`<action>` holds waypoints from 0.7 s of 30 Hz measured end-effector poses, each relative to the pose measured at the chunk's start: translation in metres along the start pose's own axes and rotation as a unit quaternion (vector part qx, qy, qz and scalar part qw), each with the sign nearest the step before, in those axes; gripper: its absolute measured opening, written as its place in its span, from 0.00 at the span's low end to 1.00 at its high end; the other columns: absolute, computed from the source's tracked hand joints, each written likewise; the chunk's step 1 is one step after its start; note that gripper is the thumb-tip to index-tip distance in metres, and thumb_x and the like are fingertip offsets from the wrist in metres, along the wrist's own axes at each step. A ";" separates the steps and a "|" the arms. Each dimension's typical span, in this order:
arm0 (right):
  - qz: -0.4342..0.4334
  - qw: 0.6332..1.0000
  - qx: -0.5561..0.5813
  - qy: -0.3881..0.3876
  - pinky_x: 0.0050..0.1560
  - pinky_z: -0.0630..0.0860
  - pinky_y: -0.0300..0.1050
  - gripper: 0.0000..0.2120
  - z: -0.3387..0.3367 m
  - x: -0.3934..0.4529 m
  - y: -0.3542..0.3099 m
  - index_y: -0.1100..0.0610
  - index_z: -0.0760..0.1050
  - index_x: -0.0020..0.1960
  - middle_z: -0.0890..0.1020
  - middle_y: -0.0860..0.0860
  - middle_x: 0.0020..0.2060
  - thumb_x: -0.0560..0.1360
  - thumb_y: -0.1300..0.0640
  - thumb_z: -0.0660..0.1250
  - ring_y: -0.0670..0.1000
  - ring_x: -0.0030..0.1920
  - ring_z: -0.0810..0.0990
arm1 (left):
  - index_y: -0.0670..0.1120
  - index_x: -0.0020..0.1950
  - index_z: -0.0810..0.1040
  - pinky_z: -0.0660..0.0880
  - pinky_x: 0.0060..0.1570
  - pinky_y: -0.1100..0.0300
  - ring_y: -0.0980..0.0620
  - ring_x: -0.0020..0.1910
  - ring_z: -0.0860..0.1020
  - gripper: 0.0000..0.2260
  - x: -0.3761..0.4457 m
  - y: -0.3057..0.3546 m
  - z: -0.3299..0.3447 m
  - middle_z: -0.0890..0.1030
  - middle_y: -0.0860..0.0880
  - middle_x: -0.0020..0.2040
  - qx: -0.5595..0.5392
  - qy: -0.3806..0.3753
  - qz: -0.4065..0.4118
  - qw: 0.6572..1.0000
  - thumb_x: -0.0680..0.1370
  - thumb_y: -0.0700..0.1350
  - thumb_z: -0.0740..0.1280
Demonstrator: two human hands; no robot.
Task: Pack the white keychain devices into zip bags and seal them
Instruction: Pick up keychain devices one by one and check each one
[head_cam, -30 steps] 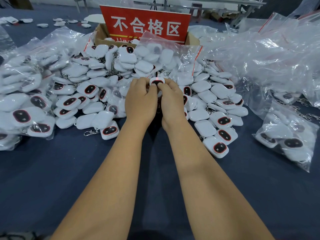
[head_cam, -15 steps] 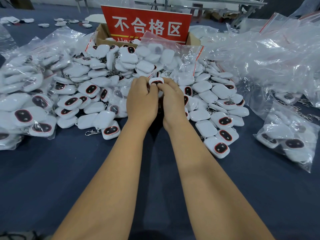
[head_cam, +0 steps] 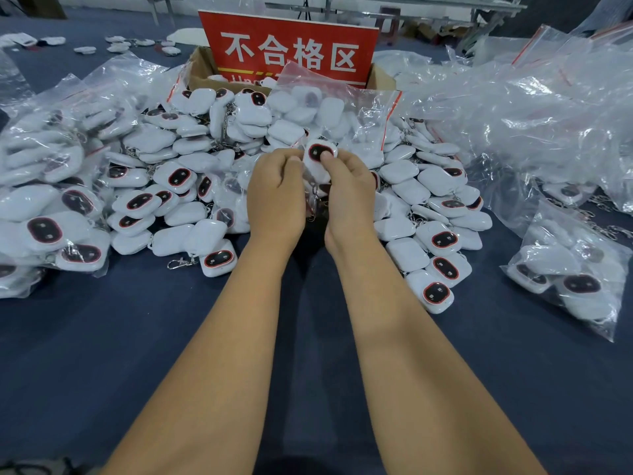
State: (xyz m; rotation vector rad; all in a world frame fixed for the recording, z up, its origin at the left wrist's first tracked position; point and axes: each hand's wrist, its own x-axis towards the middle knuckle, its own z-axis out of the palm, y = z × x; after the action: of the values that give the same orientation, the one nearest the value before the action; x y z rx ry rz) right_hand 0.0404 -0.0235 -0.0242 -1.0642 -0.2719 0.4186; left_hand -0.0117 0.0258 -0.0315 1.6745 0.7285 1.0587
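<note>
While both forearms reach out over the dark blue table (head_cam: 102,354), the left hand (head_cam: 275,197) and right hand (head_cam: 349,197) pinch one white keychain device (head_cam: 320,156) between them, apparently inside a small clear zip bag (head_cam: 313,195) whose edges are hard to make out. Behind it spreads the loose device heap (head_cam: 212,173), then a filled bag (head_cam: 329,111), with a red sign (head_cam: 291,49) in a cardboard box (head_cam: 202,68) farthest back.

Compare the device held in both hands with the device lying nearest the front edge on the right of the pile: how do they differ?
The held device is lifted above the pile, pinched between the left hand and right hand; the front right device lies untouched on the blue table. Clear plastic shows around the held device; the front right device is bare. Both are white with a dark, red-rimmed oval facing up.
</note>
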 end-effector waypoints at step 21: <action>-0.138 0.967 -0.214 0.021 0.44 0.75 0.41 0.14 -0.005 -0.003 -0.004 0.47 0.71 0.43 0.81 0.47 0.38 0.73 0.61 0.73 0.44 0.36 0.78 | 0.50 0.65 0.79 0.68 0.44 0.75 0.59 0.45 0.72 0.19 0.002 -0.001 -0.002 0.71 0.56 0.52 0.082 0.059 0.105 0.989 0.76 0.38 0.62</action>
State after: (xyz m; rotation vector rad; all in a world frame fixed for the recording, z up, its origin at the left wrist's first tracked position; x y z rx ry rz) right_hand 0.0406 -0.0307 -0.0236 -1.4327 -0.4802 0.0830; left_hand -0.0128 0.0291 -0.0316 1.8726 0.7435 1.2846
